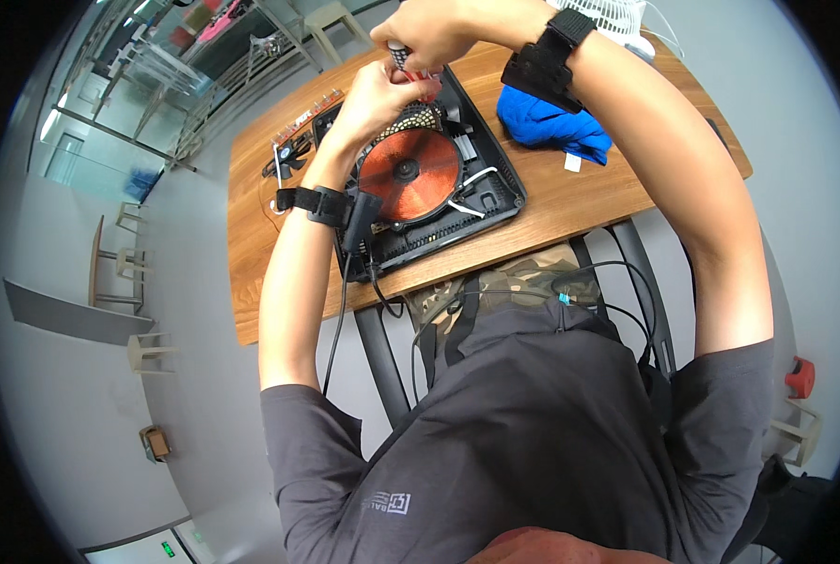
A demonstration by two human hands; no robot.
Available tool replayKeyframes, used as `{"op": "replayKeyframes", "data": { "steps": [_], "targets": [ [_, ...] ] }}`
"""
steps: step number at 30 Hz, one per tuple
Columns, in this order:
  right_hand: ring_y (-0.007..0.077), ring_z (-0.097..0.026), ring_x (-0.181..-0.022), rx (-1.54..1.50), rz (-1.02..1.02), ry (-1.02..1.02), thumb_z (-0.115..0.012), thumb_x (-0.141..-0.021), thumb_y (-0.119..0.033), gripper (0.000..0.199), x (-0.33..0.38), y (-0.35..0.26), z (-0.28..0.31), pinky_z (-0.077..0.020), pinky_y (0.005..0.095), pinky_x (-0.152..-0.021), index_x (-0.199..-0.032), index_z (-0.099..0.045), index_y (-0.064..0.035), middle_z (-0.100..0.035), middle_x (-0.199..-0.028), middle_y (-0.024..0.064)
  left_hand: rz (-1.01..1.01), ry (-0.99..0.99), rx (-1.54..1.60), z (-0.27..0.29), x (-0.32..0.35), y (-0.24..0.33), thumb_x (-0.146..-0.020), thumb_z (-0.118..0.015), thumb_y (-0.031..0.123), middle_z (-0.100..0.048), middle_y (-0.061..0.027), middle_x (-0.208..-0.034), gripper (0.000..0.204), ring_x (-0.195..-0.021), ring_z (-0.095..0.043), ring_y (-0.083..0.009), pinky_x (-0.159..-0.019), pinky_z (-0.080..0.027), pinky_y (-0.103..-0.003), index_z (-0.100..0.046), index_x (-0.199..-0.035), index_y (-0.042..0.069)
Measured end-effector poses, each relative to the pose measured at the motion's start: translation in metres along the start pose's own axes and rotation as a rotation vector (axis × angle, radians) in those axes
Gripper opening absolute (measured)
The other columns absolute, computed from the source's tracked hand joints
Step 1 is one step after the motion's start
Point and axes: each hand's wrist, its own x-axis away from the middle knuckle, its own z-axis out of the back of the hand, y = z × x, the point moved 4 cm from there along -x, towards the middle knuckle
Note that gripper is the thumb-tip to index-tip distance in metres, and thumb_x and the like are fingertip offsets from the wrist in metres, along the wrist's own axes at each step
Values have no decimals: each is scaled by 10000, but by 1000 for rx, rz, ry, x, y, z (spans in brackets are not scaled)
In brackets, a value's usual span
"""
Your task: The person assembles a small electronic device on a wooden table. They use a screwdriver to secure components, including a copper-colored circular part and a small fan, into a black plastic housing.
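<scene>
An opened induction cooker base (504,193), a black plastic shell, lies on the wooden table in front of me. Inside it is a round copper coil (429,179) with a dark centre, and white wires run beside it. At the shell's far end my right hand (429,36) is closed around the patterned handle of what looks like a screwdriver (399,56). Just below, my left hand (382,99) pinches the red lower part of the same tool. Its tip is hidden by my fingers. A dotted black-and-gold part (418,117) shows under my left hand.
On the wooden table (251,273), a row of small red-tipped pieces (309,117) and a black tool (288,155) lie left of the shell. A blue cloth (553,122) lies to its right. A white fan (612,17) stands at the far right. Black cables hang near my lap.
</scene>
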Motion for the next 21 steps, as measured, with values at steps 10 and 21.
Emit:
{"op": "replayKeyframes", "data": {
  "steps": [10, 21],
  "targets": [
    [374, -718, -829, 132, -241, 173, -650, -899, -495, 521, 6, 42, -21, -575, 452, -743, -975, -723, 15, -733, -893, 225, -98, 23, -214, -27, -14, 37, -914, -748, 116, -748, -72, -1048, 277, -942, -696, -126, -894, -537, -282, -700, -1160, -1],
    [376, -718, -973, 0, -125, 32, -691, -877, -485, 489, 7, 6, -2, -579, 448, -827, -996, -768, -17, -734, -1029, 237, -25, 47, -112, 0, 5, 9, -938, -716, 83, -737, -77, -1041, 209, -973, -687, -124, -920, -533, -276, -652, -1103, -28]
  ]
}}
